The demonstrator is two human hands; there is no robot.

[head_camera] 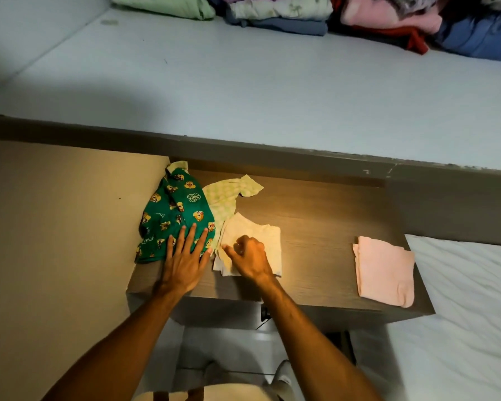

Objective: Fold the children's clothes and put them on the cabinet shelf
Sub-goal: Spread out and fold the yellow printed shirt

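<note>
Brown cabinet top [330,215] beside white mattress [243,91] holds 4 small garments.

Both forearms are bare from the lower edge of the view up to the wrists, with no sleeves showing. The left hand [185,263] and right hand [250,260] wear no rings, watch or gloves. Light beige shorts [214,392] show at the bottom edge.

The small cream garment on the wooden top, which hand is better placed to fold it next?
Probably the right hand: its fingers already pinch the small cream garment, while the left hand lies flat on the green cartoon-print garment.
</note>
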